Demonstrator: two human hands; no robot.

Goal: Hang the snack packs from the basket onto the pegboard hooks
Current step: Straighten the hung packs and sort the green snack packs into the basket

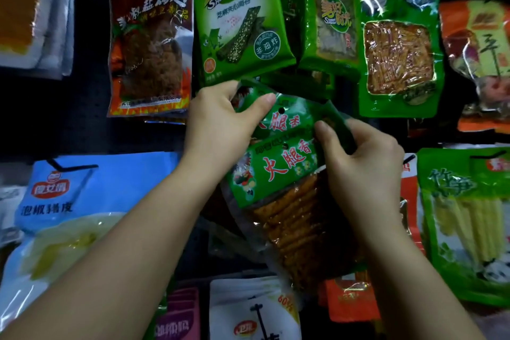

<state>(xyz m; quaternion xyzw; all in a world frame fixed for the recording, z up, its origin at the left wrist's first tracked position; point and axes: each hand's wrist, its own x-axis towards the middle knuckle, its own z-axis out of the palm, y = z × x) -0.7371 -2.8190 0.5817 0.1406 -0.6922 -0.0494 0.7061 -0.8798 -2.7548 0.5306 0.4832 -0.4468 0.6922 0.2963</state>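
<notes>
I hold a small stack of green-topped snack packs (278,171) with red characters and orange strips inside, up against the dark pegboard (82,119). My left hand (220,124) pinches the top left corner of the rear pack, thumb near its round hang hole (281,111). My right hand (358,163) grips the packs' right edge, thumb on the front. No hook shows behind the packs; the basket is out of view.
Hung packs crowd the board: a dark red pack (149,41), green seaweed packs (242,19), a green pack of orange strips (397,52) above; a blue pack (82,196) at left, a green bamboo-shoot pack (466,218) at right, white (254,309) and pink packs below.
</notes>
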